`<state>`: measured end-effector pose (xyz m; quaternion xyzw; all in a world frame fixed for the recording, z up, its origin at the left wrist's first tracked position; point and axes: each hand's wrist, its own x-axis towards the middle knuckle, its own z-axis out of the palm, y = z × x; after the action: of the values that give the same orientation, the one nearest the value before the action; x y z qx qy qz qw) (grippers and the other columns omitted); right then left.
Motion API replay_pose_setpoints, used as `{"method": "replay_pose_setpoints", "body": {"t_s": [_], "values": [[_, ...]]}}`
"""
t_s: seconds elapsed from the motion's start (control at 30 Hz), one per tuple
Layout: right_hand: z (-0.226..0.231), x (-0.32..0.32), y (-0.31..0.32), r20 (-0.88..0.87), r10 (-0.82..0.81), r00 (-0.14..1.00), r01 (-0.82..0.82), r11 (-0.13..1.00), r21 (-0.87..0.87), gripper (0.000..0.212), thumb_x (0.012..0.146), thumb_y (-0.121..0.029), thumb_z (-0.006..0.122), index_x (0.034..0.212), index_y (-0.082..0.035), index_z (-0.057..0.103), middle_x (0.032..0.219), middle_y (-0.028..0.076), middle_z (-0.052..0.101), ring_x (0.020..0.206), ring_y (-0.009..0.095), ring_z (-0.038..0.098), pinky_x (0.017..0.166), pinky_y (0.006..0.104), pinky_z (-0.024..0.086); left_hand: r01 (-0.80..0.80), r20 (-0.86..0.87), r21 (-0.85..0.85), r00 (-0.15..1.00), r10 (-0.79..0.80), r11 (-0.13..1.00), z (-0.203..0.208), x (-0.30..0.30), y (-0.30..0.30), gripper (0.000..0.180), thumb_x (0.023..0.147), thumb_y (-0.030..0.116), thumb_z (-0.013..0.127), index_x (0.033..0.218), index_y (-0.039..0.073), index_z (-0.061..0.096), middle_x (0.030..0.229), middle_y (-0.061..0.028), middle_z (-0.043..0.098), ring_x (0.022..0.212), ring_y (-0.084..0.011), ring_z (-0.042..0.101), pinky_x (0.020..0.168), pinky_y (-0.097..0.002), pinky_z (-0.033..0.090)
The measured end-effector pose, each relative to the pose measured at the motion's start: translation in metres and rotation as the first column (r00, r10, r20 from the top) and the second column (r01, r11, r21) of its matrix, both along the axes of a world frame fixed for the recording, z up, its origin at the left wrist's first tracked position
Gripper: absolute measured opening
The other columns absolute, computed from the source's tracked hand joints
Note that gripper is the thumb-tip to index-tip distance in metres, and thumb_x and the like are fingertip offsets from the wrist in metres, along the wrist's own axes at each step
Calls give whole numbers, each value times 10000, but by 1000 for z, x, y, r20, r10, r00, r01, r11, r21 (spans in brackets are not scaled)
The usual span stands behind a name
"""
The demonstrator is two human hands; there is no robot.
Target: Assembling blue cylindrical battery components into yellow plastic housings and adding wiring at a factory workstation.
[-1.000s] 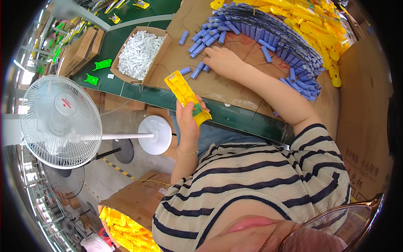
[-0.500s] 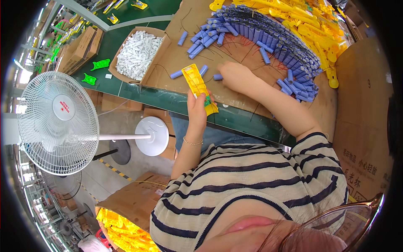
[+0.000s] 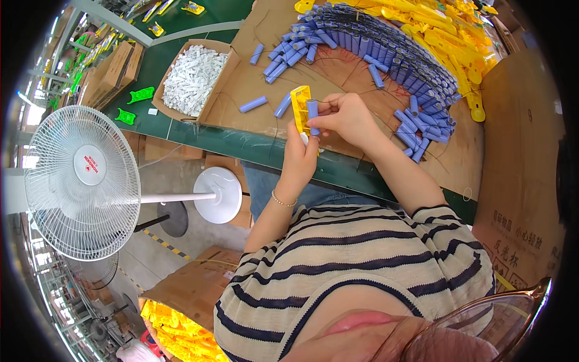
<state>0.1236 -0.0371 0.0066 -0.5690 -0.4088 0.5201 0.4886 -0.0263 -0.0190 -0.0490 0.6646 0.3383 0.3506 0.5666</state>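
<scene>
My left hand (image 3: 298, 158) is closed around the lower end of a yellow plastic housing (image 3: 298, 104), tilted up on edge above the table's front. In my right hand (image 3: 348, 120), thumb and fingers pinch a blue cylindrical battery (image 3: 312, 113) upright, right beside the housing's hollow side. Whether the two touch, I cannot tell. Just left of the housing lie two loose blue batteries, the nearer one (image 3: 283, 105) partly behind it and the other (image 3: 253, 104) farther left. Beyond my right hand stand rows of blue batteries (image 3: 362, 45) with thin dark and red wires.
A cardboard box of small white parts (image 3: 193, 78) sits left on the green table (image 3: 241, 137). Two green plastic pieces (image 3: 142, 95) lie beside it. Yellow housings (image 3: 434, 42) are heaped at the far right. A white fan (image 3: 84, 181) stands at the left, above a carton of yellow parts (image 3: 181, 332).
My right hand has lifted a blue battery off the cardboard and brought it left to the housing. My left hand has turned the housing from face-up onto its edge.
</scene>
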Motion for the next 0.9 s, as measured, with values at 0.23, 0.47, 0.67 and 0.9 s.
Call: {"method": "replay_pose_setpoints", "body": {"t_s": [0.23,0.47,0.67,0.9], "values": [[1,1,-1,56,-8,998,9,1000,-21,195,712,-30,730,831,76,617,730,103,643,572,93,584,496,207,459,16,17,-19,1000,-15,1000,-4,3,-1,320,885,5,412,1198,5,343,956,-77,530,806,-122,550,710,-255,474],[6,-2,-1,52,-45,998,46,999,-7,196,711,-60,739,809,61,620,698,91,628,548,97,570,482,208,448,107,114,-104,989,-95,989,-1,2,0,310,896,18,418,1195,22,336,954,-77,529,801,-131,558,699,-269,496],[-7,5,6,9,80,997,-80,987,139,236,794,-180,683,916,3,597,704,49,600,500,100,544,433,219,441,310,402,-316,900,-170,897,4,-2,-6,339,903,146,457,1209,37,358,984,-99,542,805,-175,585,700,-316,522],[-2,-1,6,-234,225,946,-244,968,-54,253,839,-217,639,966,-7,577,725,44,584,463,81,498,414,224,434,255,342,-441,934,-102,861,13,-4,0,359,931,285,457,1188,37,412,943,-118,575,750,-192,609,667,-324,535]]}}
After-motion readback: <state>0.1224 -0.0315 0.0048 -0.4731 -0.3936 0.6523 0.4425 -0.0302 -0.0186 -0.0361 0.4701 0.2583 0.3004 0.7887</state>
